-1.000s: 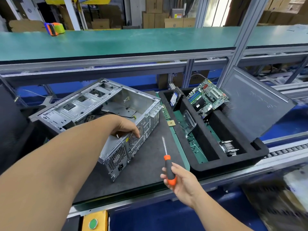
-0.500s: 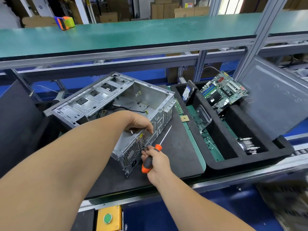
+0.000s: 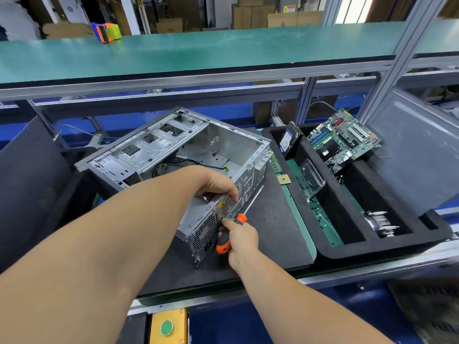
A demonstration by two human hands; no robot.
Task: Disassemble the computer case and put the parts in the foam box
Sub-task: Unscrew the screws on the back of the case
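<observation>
An open metal computer case [image 3: 159,147] lies on its side on a dark mat, its rear panel toward me. My left hand [image 3: 218,183] rests on the power supply [image 3: 206,219] at the case's near corner, fingers curled over its top edge. My right hand [image 3: 239,238] grips an orange and black screwdriver [image 3: 229,234] beside the rear panel, its shaft pointing up and right. To the right stands the black foam box [image 3: 382,249], which holds a motherboard [image 3: 344,140], a hard drive [image 3: 288,140], a clear plastic part [image 3: 311,177] and a heatsink [image 3: 381,222].
The case's dark side panel [image 3: 419,150] leans against the foam box at the right. A small square chip [image 3: 284,180] lies on the mat [image 3: 270,227]. A green shelf [image 3: 198,50] runs overhead behind. A yellow box with a green button [image 3: 167,327] sits below the bench edge.
My right hand brought the screwdriver from the open mat left to the case's rear panel. The left hand stayed on the power supply. The view shifted closer.
</observation>
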